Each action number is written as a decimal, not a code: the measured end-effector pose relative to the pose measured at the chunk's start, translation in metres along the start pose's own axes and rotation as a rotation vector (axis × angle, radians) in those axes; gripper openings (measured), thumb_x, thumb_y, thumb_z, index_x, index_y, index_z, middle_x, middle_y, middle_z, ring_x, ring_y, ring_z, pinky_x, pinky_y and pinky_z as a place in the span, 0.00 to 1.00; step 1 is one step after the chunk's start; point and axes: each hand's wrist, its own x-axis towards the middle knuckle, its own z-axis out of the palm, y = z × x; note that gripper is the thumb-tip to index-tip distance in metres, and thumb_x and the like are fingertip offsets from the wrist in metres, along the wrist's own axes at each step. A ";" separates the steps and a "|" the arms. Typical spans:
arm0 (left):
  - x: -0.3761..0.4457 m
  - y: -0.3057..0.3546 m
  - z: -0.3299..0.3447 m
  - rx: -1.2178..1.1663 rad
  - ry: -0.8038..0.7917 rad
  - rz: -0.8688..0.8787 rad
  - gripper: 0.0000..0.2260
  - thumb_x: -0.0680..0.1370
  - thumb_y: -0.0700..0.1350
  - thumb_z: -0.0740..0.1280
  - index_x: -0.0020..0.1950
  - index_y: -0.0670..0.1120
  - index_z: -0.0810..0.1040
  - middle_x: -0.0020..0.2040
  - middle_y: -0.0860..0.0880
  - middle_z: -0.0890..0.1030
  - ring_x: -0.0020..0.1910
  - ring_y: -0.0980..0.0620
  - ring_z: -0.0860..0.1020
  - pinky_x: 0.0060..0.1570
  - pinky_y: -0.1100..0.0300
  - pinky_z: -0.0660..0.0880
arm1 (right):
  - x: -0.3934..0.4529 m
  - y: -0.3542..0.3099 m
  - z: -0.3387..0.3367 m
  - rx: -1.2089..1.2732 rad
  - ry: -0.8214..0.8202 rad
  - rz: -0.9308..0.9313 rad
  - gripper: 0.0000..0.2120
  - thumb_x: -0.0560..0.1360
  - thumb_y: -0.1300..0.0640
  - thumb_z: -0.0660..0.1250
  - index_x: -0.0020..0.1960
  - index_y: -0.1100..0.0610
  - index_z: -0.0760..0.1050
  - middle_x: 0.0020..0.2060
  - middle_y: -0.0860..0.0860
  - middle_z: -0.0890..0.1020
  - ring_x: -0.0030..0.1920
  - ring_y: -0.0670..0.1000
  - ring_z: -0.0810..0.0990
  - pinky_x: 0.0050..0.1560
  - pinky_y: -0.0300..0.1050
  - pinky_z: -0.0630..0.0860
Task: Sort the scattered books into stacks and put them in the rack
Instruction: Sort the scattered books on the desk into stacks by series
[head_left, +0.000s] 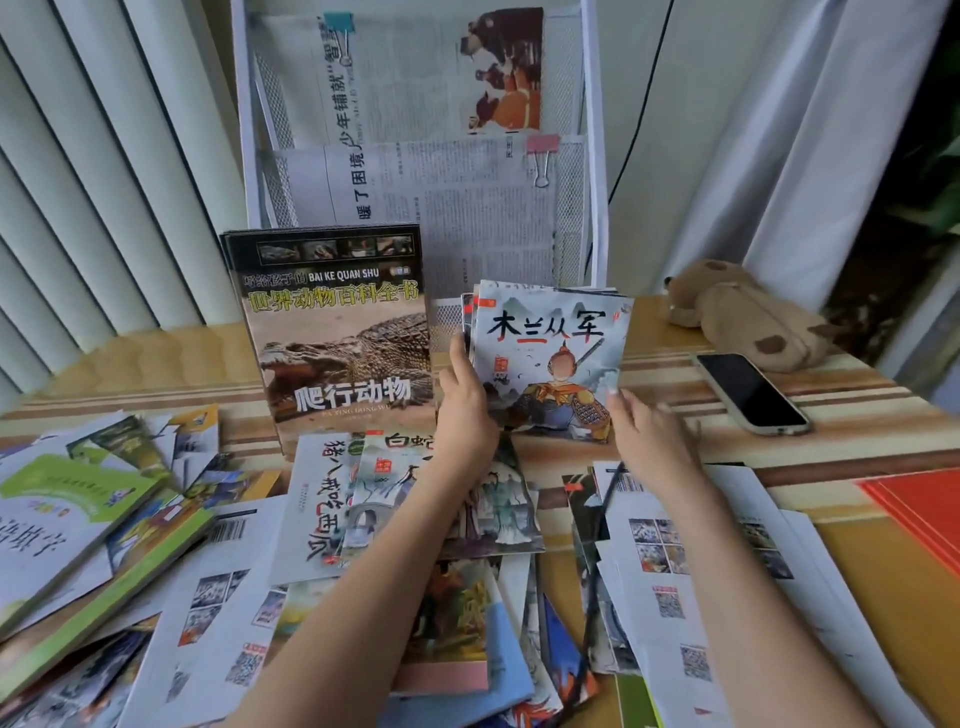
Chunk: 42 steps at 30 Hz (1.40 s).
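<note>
Upright picture books (550, 358) — between both hands' fingers (460, 358).

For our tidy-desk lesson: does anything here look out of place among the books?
Yes: a brown plush toy lies on its side at the table's back right, and a phone rests beside it; neither is a book.

A home setting is suggested, likely a child's study corner: children's picture books (363, 519) are scattered over a wooden surface (156, 364), a plush toy (748, 312) and a phone (750, 392) are laid beside them, and pale curtains (779, 130) are hung behind a white mesh rack (595, 156).
</note>
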 end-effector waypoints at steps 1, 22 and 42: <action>0.001 0.001 0.002 0.003 0.008 -0.010 0.42 0.70 0.23 0.58 0.77 0.42 0.40 0.67 0.35 0.62 0.57 0.38 0.69 0.54 0.53 0.67 | -0.001 0.002 -0.002 -0.070 -0.004 0.018 0.28 0.80 0.41 0.38 0.63 0.49 0.73 0.54 0.56 0.81 0.61 0.56 0.73 0.65 0.57 0.57; -0.006 -0.016 -0.014 0.240 -0.117 -0.049 0.12 0.76 0.32 0.59 0.58 0.37 0.67 0.51 0.37 0.79 0.49 0.38 0.77 0.42 0.50 0.75 | -0.019 -0.028 0.010 0.184 0.009 -0.400 0.11 0.78 0.57 0.61 0.57 0.49 0.78 0.52 0.47 0.81 0.50 0.47 0.78 0.50 0.46 0.75; -0.066 -0.096 -0.145 -0.299 0.180 -0.570 0.16 0.70 0.41 0.74 0.55 0.39 0.75 0.50 0.41 0.82 0.42 0.44 0.81 0.38 0.56 0.77 | -0.065 -0.110 0.018 0.541 -0.200 -0.217 0.22 0.73 0.53 0.71 0.64 0.52 0.68 0.50 0.47 0.71 0.50 0.49 0.72 0.42 0.42 0.67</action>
